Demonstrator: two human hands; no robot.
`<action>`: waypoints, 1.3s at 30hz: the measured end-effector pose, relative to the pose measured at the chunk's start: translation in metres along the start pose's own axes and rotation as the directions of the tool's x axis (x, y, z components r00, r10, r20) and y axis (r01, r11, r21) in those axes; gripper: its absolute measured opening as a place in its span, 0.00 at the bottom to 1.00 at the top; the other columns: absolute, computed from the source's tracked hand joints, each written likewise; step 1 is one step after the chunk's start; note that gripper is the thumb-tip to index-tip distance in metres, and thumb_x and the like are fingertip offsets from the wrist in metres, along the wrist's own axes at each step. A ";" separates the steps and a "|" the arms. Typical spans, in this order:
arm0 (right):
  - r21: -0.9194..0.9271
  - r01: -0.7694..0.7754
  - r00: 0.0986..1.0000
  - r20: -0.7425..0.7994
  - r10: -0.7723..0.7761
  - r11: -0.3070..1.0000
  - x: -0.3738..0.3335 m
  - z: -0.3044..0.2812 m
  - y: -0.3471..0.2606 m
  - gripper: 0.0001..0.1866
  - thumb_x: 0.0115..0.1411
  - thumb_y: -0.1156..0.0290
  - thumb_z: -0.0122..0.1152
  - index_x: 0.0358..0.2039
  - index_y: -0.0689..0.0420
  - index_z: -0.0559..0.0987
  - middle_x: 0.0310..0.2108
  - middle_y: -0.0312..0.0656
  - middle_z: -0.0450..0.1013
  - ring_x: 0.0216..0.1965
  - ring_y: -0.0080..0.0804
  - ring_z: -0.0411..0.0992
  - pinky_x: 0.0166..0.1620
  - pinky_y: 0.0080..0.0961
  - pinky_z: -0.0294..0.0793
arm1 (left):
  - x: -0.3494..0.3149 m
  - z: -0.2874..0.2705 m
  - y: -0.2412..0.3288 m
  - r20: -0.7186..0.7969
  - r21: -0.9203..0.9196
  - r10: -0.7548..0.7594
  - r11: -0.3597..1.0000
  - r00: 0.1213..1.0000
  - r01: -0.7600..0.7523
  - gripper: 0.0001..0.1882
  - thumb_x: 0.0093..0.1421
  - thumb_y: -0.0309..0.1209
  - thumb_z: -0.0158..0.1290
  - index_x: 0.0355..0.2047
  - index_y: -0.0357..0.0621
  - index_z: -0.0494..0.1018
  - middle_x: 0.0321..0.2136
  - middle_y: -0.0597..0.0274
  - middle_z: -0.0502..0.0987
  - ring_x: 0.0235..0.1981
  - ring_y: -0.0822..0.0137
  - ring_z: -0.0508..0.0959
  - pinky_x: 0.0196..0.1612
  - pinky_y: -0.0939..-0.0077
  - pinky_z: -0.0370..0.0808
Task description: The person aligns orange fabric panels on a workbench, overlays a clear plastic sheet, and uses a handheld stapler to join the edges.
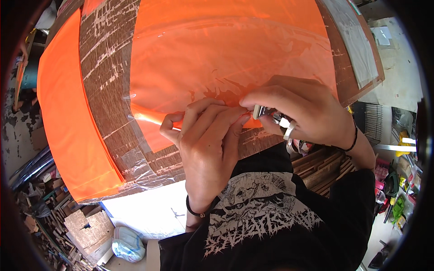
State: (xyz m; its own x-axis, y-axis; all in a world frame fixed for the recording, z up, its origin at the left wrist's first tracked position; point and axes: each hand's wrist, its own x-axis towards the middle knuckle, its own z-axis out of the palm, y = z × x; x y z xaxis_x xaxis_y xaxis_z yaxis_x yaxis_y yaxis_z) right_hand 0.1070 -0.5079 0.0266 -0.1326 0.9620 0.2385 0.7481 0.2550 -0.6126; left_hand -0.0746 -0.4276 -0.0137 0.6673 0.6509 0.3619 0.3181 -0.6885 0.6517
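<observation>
A large orange sheet point(235, 54) lies on a worn brown board point(108, 49), and glossy clear film covers much of it. My left hand point(203, 135) is closed at the near edge of this sheet, its thumb and fingertips pinching the film-covered edge. Close against those fingertips, my right hand point(307, 106) is closed around a small hand tool point(260, 111) with a cream end and shiny metal parts. The palm and fingers hide most of the tool, so its kind is unclear. Beside my left hand, one corner of the orange sheet curls up.
Folded orange material point(68, 117) lies along the board's left side, and a greyish clear plastic strip point(357, 45) at its right. Below are wood scraps point(49, 226), a white-and-blue sack point(128, 244) and stacked wooden strips point(318, 169). Part of another person point(27, 101) shows at far left.
</observation>
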 end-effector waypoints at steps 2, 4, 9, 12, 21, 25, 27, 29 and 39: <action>-0.068 0.065 0.998 -0.006 -0.066 0.996 0.003 0.002 0.000 0.26 0.44 0.83 0.67 0.46 0.59 0.76 0.32 0.42 0.76 0.31 0.35 0.77 0.33 0.26 0.77 | -0.001 0.000 0.000 -0.006 0.000 0.005 1.000 1.000 -0.005 0.06 0.51 0.27 0.63 0.30 0.49 0.79 0.27 0.73 0.77 0.38 0.70 0.75 0.49 0.61 0.53; -0.079 0.079 0.997 0.009 -0.079 0.994 0.006 0.002 -0.001 0.25 0.44 0.83 0.67 0.46 0.59 0.76 0.30 0.41 0.75 0.30 0.34 0.77 0.31 0.26 0.77 | -0.001 -0.001 0.000 0.004 0.004 0.008 1.000 1.000 -0.008 0.06 0.51 0.25 0.62 0.30 0.47 0.78 0.28 0.72 0.77 0.39 0.69 0.75 0.49 0.62 0.53; -0.276 0.161 0.987 0.036 -0.157 0.948 0.009 0.010 -0.001 0.23 0.45 0.71 0.67 0.43 0.59 0.72 0.27 0.38 0.70 0.30 0.33 0.74 0.28 0.26 0.76 | -0.001 -0.002 -0.002 0.005 0.023 0.037 0.999 0.999 -0.037 0.06 0.50 0.23 0.61 0.29 0.44 0.77 0.29 0.70 0.77 0.39 0.68 0.75 0.48 0.62 0.53; -0.242 0.161 0.986 0.009 -0.164 0.957 0.010 0.011 -0.002 0.24 0.44 0.69 0.67 0.43 0.59 0.71 0.26 0.37 0.69 0.29 0.32 0.74 0.27 0.26 0.76 | 0.000 -0.001 -0.002 -0.008 0.024 0.053 0.998 0.999 -0.053 0.06 0.50 0.23 0.61 0.30 0.44 0.76 0.29 0.69 0.77 0.39 0.67 0.75 0.47 0.62 0.53; -0.166 -0.024 0.980 -0.198 -0.010 0.986 0.018 -0.028 0.000 0.16 0.48 0.83 0.62 0.40 0.60 0.78 0.31 0.40 0.77 0.29 0.26 0.77 0.32 0.20 0.77 | 0.000 -0.001 0.002 0.016 0.033 0.006 0.999 1.000 -0.007 0.04 0.53 0.26 0.61 0.30 0.48 0.80 0.26 0.70 0.78 0.40 0.68 0.75 0.48 0.62 0.53; -0.049 0.009 1.000 -0.011 -0.010 0.999 0.008 -0.017 0.004 0.15 0.48 0.82 0.64 0.39 0.59 0.78 0.33 0.41 0.78 0.30 0.29 0.78 0.33 0.23 0.78 | 0.001 0.002 -0.001 0.003 0.055 0.024 0.998 1.000 -0.024 0.05 0.51 0.27 0.62 0.30 0.50 0.79 0.26 0.73 0.77 0.38 0.70 0.74 0.45 0.61 0.54; -0.034 0.003 1.000 0.003 -0.003 0.999 0.003 -0.007 0.009 0.17 0.47 0.82 0.63 0.39 0.58 0.76 0.32 0.40 0.77 0.28 0.31 0.77 0.31 0.26 0.76 | 0.001 0.001 0.001 0.006 0.046 0.021 0.999 1.000 -0.021 0.05 0.51 0.27 0.62 0.30 0.50 0.79 0.26 0.73 0.77 0.38 0.70 0.74 0.45 0.61 0.53; 0.009 0.044 0.999 -0.012 -0.044 0.999 0.003 0.001 0.013 0.18 0.45 0.82 0.62 0.39 0.58 0.75 0.31 0.39 0.75 0.26 0.35 0.74 0.29 0.28 0.74 | 0.002 0.001 0.001 0.007 0.043 0.015 0.999 1.000 -0.015 0.05 0.51 0.27 0.62 0.30 0.50 0.79 0.26 0.73 0.77 0.38 0.70 0.74 0.46 0.62 0.53; -0.118 0.108 0.993 0.058 -0.101 0.987 0.008 0.006 0.008 0.21 0.44 0.79 0.63 0.41 0.56 0.73 0.29 0.39 0.73 0.28 0.36 0.75 0.28 0.32 0.75 | 0.001 -0.001 0.001 0.038 0.015 -0.001 1.000 0.999 0.001 0.04 0.51 0.24 0.61 0.29 0.45 0.78 0.26 0.70 0.78 0.39 0.68 0.74 0.47 0.63 0.52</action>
State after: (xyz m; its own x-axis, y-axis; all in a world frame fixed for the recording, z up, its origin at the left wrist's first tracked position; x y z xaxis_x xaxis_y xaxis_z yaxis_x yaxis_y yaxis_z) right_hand 0.1083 -0.4971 0.0188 -0.2450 0.9352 0.2555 0.8010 0.3438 -0.4901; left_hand -0.0743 -0.4271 -0.0120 0.6921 0.6391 0.3353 0.3286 -0.6927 0.6420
